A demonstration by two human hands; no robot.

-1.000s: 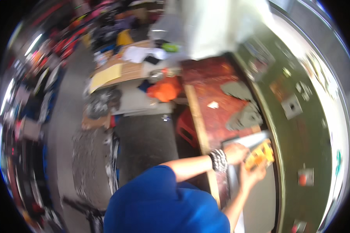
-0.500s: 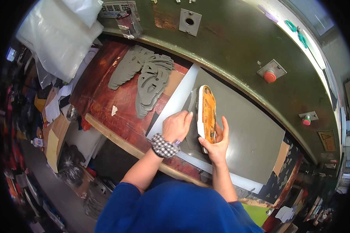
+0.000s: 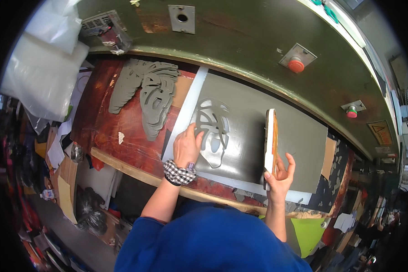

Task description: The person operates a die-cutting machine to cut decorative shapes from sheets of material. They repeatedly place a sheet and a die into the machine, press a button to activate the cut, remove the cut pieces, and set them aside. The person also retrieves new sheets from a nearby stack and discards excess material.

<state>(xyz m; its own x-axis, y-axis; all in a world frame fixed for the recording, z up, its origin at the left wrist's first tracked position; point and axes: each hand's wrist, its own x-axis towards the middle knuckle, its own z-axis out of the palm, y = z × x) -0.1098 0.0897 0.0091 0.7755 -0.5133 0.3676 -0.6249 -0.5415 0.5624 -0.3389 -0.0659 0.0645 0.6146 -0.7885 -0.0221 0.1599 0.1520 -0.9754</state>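
Note:
My right hand (image 3: pixel 279 179) grips the lower end of a shoe-shaped cutting die (image 3: pixel 270 140), white along its side and orange inside. The die stands on edge over the right part of a grey sheet (image 3: pixel 299 136). Left of it, a cut shape with curved openings (image 3: pixel 213 136) shows in the sheet, paler through the openings. My left hand (image 3: pixel 187 146), a checked band on its wrist, rests at the shape's left edge, thumb and forefinger slightly apart. No held thing shows between those fingers.
Stacks of grey cut pieces (image 3: pixel 156 99) lie on the worn red table (image 3: pixel 133 147) at left. A green machine beam (image 3: pixel 240 31) with a red button (image 3: pixel 296 65) spans the far side. Plastic sheeting (image 3: pixel 43 68) hangs at far left. A wooden rail (image 3: pixel 122 165) edges the table's near side.
My right hand has carried the die to the right and turned it more on edge, uncovering the cut shape. My left hand sits by that shape's edge. The whole view has shifted a little.

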